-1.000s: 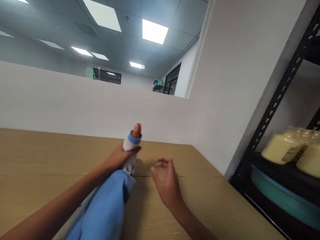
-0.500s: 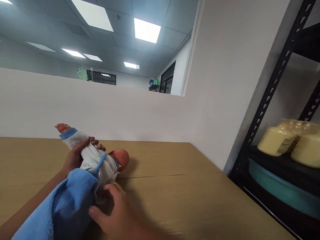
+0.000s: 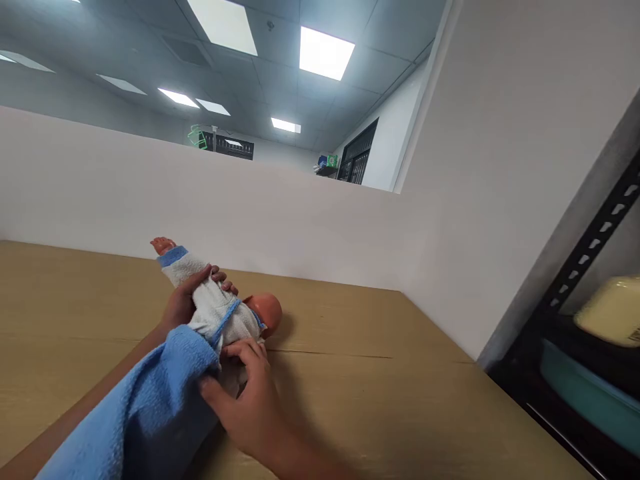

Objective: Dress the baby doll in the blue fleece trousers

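A doll [image 3: 266, 312] with a smooth reddish head lies tilted above the table, dressed in a white terry garment [image 3: 213, 307] with blue trim. One of its small limbs [image 3: 163, 245] sticks out of the blue cuff at upper left. My left hand [image 3: 193, 290] is wrapped round the sleeve and the doll's body. From the doll, blue terry cloth [image 3: 165, 380] hangs down over my left forearm. My right hand [image 3: 250, 393] is curled at the garment's lower side, fingertips on the white fabric and thumb against the blue cloth's edge. What lies beneath the fingers is partly hidden.
The brown tabletop [image 3: 360, 393] runs back to a low white wall [image 3: 280, 220]. At right stands a black metal shelf [image 3: 585, 260] holding a pale yellow container [image 3: 613, 310] and a teal basin [image 3: 590, 393].
My right fingers have come up onto the white garment, where they were slightly away from it before. My left hold is unchanged. The whole view has swung left, so things appear farther right.
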A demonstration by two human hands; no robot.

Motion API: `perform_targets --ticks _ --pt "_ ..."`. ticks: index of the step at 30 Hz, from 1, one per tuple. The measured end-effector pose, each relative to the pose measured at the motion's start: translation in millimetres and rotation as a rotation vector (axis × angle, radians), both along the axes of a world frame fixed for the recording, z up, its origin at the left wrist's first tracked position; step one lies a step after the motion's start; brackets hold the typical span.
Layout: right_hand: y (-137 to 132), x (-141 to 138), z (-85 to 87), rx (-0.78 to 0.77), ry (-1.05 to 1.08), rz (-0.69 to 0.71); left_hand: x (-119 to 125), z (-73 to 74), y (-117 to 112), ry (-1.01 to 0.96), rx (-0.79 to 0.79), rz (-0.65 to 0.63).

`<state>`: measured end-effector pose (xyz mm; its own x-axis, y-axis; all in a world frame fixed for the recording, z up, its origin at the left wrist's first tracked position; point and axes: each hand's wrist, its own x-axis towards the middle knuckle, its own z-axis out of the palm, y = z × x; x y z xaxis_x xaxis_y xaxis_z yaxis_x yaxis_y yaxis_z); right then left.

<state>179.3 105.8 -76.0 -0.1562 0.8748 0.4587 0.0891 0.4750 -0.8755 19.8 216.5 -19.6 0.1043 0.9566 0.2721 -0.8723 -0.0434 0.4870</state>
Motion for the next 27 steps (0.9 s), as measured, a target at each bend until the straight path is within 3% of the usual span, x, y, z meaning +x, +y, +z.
perform_targets --ticks 9,14,18,22,27 --pt "-1 1 -4.4 -0.108 -0.011 0.076 10 -9.4 2 -0.016 -0.013 0.038" --pt "-1 2 5.8 -0.216 -0.013 0.17 8 -15.2 6 0.035 -0.002 -0.007" --pt "-2 4 14.5 -0.243 0.209 0.318 5 -15.3 4 0.033 0.025 -0.024" --pt "1 8 11.0 -0.333 0.409 0.482 2 -14.3 2 0.023 0.025 -0.034" --pt "6 15 11.5 -0.414 0.248 0.499 4 -13.2 0 0.005 0.012 -0.075"
